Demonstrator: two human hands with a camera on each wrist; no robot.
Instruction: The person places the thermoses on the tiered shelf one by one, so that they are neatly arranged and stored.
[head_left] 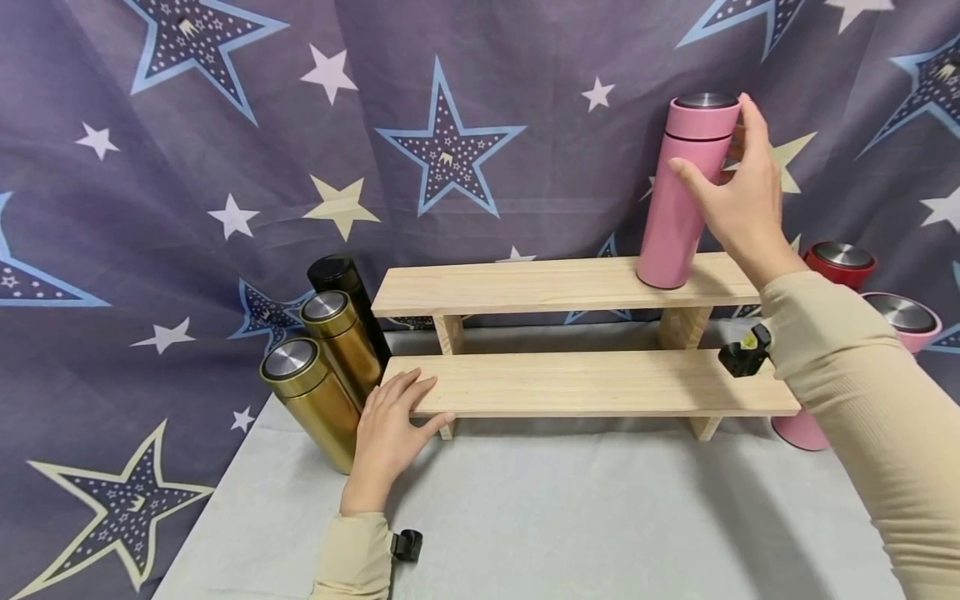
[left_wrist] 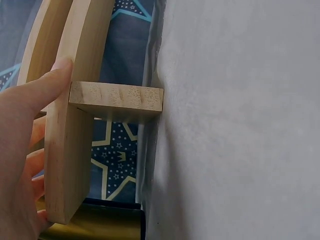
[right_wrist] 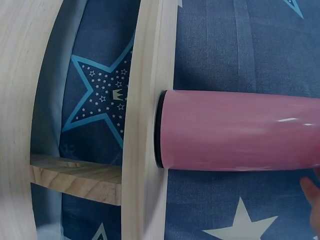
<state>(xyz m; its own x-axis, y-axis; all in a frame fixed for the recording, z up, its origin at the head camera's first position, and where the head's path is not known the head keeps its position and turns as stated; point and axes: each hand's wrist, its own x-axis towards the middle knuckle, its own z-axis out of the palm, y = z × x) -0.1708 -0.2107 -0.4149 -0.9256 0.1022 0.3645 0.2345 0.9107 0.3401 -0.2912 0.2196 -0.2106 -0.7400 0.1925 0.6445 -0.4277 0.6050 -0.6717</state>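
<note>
A pink thermos bottle [head_left: 678, 204] stands upright near the right end of the upper board [head_left: 517, 283] of a two-tier wooden shelf. My right hand [head_left: 742, 196] grips it near the top, thumb on the front and fingers behind. The right wrist view shows the base of the pink bottle [right_wrist: 235, 130] at the board's surface; only fingertips [right_wrist: 311, 195] appear there. At the left end of the lower board [head_left: 570, 382] rests my left hand [head_left: 390, 421], fingers spread over the top. Its thumb [left_wrist: 47, 90] touches the front edge in the left wrist view.
Left of the shelf stand two gold bottles [head_left: 311, 400] and a black bottle [head_left: 337, 275]. On the right, a red bottle [head_left: 836, 262] and another pink bottle [head_left: 802, 429] are partly hidden by my sleeve. A star-patterned curtain [head_left: 525, 200] hangs behind the grey-white tabletop [head_left: 555, 517].
</note>
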